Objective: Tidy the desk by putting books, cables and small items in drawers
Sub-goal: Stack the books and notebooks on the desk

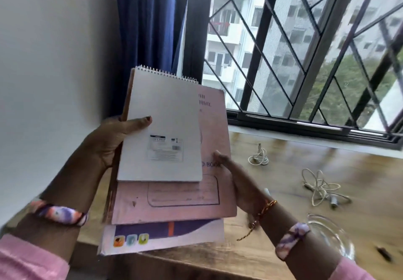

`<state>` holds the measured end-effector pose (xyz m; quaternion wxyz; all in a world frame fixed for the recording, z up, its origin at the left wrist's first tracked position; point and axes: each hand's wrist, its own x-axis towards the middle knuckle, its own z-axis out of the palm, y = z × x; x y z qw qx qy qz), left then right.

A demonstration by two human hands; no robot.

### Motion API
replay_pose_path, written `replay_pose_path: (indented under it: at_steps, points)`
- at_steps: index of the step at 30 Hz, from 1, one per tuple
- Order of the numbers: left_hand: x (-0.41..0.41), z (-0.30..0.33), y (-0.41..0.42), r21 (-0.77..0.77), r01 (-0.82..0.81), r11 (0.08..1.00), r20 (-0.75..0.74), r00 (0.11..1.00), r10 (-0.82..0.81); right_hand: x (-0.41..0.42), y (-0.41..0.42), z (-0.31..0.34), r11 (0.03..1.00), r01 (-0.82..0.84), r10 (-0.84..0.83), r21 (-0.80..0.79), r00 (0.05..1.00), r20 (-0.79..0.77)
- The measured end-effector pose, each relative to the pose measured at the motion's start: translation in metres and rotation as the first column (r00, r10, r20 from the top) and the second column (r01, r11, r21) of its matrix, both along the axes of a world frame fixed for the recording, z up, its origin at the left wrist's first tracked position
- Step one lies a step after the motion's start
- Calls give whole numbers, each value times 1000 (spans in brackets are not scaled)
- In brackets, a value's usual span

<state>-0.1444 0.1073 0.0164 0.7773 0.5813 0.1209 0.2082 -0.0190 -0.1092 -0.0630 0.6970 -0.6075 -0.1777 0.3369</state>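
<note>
You get soft daylight from the window (305, 50); the desk (327, 170) below it shows pale glare, and motion blur smears everything, with wide-angle bending at the edges.

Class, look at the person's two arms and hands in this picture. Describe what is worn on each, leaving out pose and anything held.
Both arms end in pink sleeves. The left arm has a patterned band in purple, orange and white. The right arm has a similar purple and white band, plus a thin gold chain bracelet nearer the right hand. The thumbnail of the left hand is painted dark.
</note>
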Motion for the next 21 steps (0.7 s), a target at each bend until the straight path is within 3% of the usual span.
replay_pose_path:
  at_steps: [4, 10, 17, 21]
  points:
    - [24, 8, -44, -70, 61, 996, -6, 998, -61, 10, -54, 29, 998, 48, -50, 28, 997, 59]
    - [77, 5, -148, -137, 309, 941, 13, 951, -310, 18, -184, 49, 970, 241, -244, 41, 958, 152]
    - [135, -19, -334, -128, 526, 841, -25, 846, -533, 20, -379, 39, 880, 474, -471, -32, 879, 68]
    - [156, -34, -428, -149, 598, 787, -75, 787, -612, 22, -470, 29, 844, 525, -528, -111, 849, 1]
